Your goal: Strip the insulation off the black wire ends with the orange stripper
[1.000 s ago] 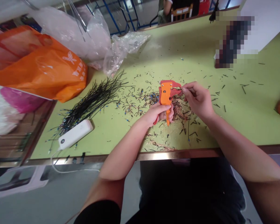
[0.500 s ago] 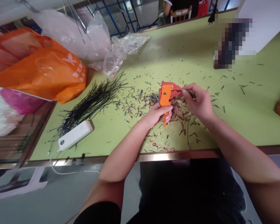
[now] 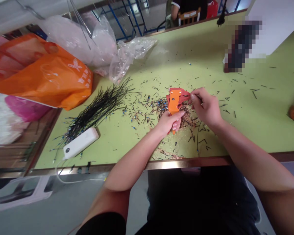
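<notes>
My left hand [image 3: 171, 122] is wrapped round the handles of an orange and red wire stripper [image 3: 174, 99], held upright with its jaws facing right. Close against those jaws, my right hand [image 3: 207, 106] pinches a thin black wire, mostly hidden by the fingers. Under the tool lies a pile of copper strands and black offcuts [image 3: 187, 119], with small blue-tipped bits [image 3: 160, 103] at its left. A bundle of long black wires [image 3: 98, 109], several with blue ends, rests to the left of my hands.
A white power bank [image 3: 81, 143] with a cable lies by the bundle. An orange bag [image 3: 46, 75] and clear plastic bags [image 3: 127, 54] fill the back left. A white panel [image 3: 276, 29] stands at the right. Across the table [image 3: 257, 130] a person [image 3: 191, 6] sits.
My left hand has squeezed the wire stripper's handles closer together, and its jaws look more closed. My right hand stays at the jaws. The view has shifted slightly.
</notes>
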A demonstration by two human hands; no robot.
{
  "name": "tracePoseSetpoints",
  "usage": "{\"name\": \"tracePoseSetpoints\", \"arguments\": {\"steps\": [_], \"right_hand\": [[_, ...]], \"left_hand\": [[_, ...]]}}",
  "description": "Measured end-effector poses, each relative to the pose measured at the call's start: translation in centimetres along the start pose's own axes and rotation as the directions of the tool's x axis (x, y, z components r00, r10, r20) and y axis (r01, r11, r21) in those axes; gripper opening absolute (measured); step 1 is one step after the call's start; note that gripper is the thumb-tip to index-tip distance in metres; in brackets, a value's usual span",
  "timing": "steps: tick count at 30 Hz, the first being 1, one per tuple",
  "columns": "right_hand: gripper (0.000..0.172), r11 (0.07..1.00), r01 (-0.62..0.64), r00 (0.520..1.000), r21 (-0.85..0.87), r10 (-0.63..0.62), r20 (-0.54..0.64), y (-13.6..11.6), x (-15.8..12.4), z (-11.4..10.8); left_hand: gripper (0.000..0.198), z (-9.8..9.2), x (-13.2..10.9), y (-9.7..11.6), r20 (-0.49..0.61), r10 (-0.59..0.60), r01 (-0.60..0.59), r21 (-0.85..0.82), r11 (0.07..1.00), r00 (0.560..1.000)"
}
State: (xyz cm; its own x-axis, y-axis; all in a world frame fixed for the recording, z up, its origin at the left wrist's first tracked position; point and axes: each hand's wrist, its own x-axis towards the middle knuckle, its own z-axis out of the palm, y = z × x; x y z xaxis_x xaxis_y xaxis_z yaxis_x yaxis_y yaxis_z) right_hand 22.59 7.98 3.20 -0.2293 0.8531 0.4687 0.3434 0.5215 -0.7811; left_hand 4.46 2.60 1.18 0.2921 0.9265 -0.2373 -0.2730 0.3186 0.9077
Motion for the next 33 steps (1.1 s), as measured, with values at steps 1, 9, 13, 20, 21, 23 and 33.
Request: {"name": "tracePoseSetpoints", "arguments": {"steps": [1, 9, 13, 20, 21, 23, 33], "right_hand": [[0.015, 1.0, -0.002, 1.0, 0.007, 0.002, 0.001, 0.1, 0.0, 0.0], [0.022, 0.984, -0.004, 0.999, 0.179, 0.014, -0.05, -0.3, 0.0, 0.5], [0.014, 0.981, -0.036, 0.968, 0.189, 0.081, -0.236, 1.5, 1.5, -1.1], [0.024, 0.97, 0.031, 0.989, 0.242, 0.005, -0.146, 2.4, 1.9, -0.9], [0.028, 0.961, 0.032, 0.997, 0.276, -0.01, -0.081, 2.0, 1.5, -0.4], [0.033, 0.934, 0.025, 0.999, 0.356, -0.034, 0.018, 1.4, 0.9, 0.5], [0.038, 0.794, -0.183, 0.956, 0.58, 0.007, 0.292, 0.8, 0.1, 1.7]], "left_hand": [[0.057, 0.1, -0.1, 0.2, 0.012, -0.011, 0.011, -0.027, 1.0, 1.0], [0.038, 0.2, -0.6, 1.7, 0.176, -0.03, 0.063, -0.183, 0.981, 0.984], [0.037, -1.9, -0.8, 3.6, -0.005, 0.1, -0.097, -0.307, 0.947, 0.995], [0.034, -3.4, -1.0, 5.5, -0.081, 0.088, -0.11, -0.328, 0.938, 0.993], [0.033, -2.9, -1.1, 5.1, -0.009, 0.069, -0.068, -0.311, 0.948, 0.998], [0.034, -1.8, -1.2, 4.1, 0.12, 0.03, 0.004, -0.272, 0.962, 0.992], [0.049, -0.3, -1.3, 2.1, 0.393, -0.066, 0.165, -0.222, 0.961, 0.917]]}}
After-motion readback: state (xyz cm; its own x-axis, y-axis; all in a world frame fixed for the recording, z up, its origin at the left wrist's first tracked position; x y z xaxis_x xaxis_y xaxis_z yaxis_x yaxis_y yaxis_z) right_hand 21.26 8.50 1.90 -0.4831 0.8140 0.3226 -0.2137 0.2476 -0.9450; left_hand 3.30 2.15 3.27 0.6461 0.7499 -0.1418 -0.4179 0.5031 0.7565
